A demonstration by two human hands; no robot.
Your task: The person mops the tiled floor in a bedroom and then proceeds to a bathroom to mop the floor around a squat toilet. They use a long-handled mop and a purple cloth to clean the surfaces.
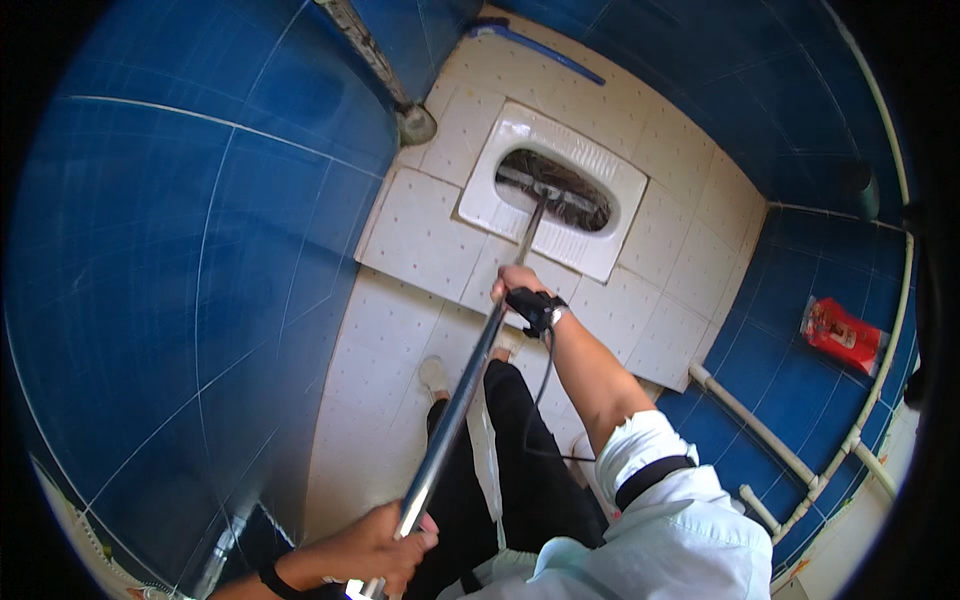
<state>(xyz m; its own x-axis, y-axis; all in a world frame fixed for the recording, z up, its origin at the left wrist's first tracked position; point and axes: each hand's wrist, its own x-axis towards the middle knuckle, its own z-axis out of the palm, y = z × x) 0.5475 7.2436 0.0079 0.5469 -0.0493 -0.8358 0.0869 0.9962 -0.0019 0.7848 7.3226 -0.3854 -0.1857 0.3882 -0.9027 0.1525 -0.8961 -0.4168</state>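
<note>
Both my hands grip one long metal mop handle (466, 382) that runs up and away from me. My left hand (379, 546) is closed around its near end at the bottom of the view. Farther along, my right hand (523, 285), with a black strap and a cable at the wrist, holds the shaft. At the far end, the wide dark mop head (574, 196) lies in the basin of a white ceramic squat toilet (592, 251). Its underside is hidden.
A blue long-handled brush (551, 56) lies on the tiled floor beyond the toilet. A vertical pipe (375, 64) stands at the left wall corner. At the right, a red packet (844, 336) and pale pipes (754, 424) are on the blue tiled wall. A raised tile step (409, 281) crosses before my feet.
</note>
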